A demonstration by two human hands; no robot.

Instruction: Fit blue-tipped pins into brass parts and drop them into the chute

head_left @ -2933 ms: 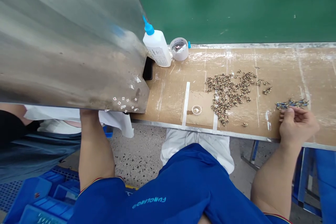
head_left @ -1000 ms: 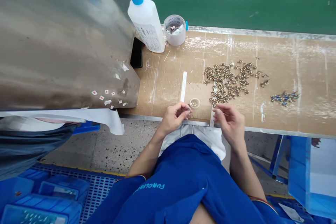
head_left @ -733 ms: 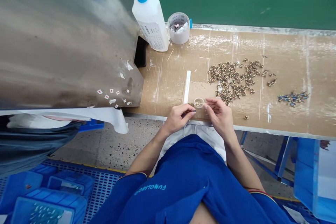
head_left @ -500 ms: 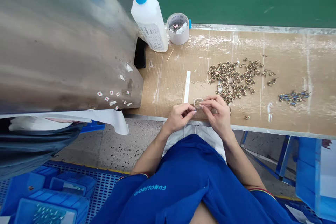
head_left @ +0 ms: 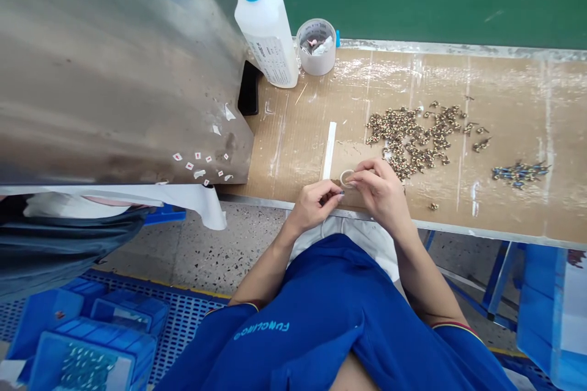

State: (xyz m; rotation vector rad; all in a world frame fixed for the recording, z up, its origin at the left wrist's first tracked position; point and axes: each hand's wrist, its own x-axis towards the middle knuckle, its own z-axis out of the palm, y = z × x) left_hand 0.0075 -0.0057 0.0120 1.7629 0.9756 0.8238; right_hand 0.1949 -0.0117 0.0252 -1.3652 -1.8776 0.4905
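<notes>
Near the table's front edge, my left hand [head_left: 315, 203] is closed, thumb and fingertips pinching a tiny dark piece [head_left: 342, 192] too small to name. My right hand [head_left: 381, 190] is closed too, its fingertips pressed together over the right rim of a small round pale-rimmed dish [head_left: 343, 182]. Whatever those fingertips hold is hidden. Just beyond the hands lies a white strip [head_left: 329, 149]. A spread pile of small brass-coloured ring-ended metal parts [head_left: 408, 137] reaches to my right hand's knuckles. Further right lies a smaller heap of similar parts with blue shanks [head_left: 520, 175].
A white bottle with a blue nozzle [head_left: 270, 43] stands at the back left, beside a tape roll holding scraps [head_left: 316, 64]. A black phone-like object [head_left: 248, 88] lies against the metal panel [head_left: 114, 73]. Blue bins [head_left: 92, 348] stand on the floor at lower left.
My right fingertips have shifted slightly, and a thin gold-coloured piece seen by them over the dish no longer shows. My left hand keeps its pinch. The whole view has shifted a little.
</notes>
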